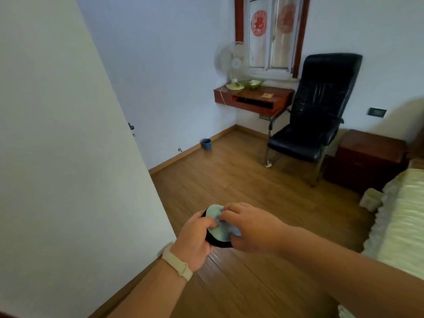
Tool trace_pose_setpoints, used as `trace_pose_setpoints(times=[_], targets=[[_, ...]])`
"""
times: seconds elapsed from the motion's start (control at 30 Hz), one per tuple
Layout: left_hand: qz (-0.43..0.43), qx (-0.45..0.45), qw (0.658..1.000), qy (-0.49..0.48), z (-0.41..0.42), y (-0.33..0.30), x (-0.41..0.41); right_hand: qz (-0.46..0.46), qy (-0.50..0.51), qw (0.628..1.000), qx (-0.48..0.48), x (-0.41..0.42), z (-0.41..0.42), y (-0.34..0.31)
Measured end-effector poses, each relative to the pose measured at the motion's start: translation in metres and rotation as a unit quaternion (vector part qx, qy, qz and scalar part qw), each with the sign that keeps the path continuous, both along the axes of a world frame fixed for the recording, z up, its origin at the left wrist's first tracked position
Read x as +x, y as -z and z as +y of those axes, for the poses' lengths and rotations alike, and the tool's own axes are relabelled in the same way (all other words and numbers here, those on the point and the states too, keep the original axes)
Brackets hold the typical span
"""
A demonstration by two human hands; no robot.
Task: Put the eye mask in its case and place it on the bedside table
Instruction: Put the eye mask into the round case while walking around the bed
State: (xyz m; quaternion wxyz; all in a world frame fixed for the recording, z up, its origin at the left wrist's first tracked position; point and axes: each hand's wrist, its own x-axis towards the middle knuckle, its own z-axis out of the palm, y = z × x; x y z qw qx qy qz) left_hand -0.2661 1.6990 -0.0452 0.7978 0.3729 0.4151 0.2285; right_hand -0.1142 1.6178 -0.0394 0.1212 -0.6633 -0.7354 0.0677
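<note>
Gripping case (pixel 218 243) | left hand (pixel 195 239) | right hand (pixel 250 228) pinching eye mask (pixel 218 222) atop

Pale blue eye mask (pixel 216 222), crumpled, sits partly inside the round black case (pixel 218 241), held mid-air.

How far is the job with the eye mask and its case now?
Nothing looks finished. In hand: the left hand holds the black case while the right hand pushes the light blue eye mask into it; part still sticks out. Left: carry it to the bedside table.
</note>
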Motion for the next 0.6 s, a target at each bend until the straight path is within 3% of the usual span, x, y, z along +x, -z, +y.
trace_pose_setpoints(times=[0.4,0.6], targets=[[-0.012,0.033,0.984,0.176,0.05,-0.013,0.218,0.001,0.207,0.978,0.014,0.167,0.002,-0.015],[-0.008,0.0,0.968,0.252,0.082,0.003,0.309,0.005,0.286,0.958,-0.01,0.239,0.022,0.0]])
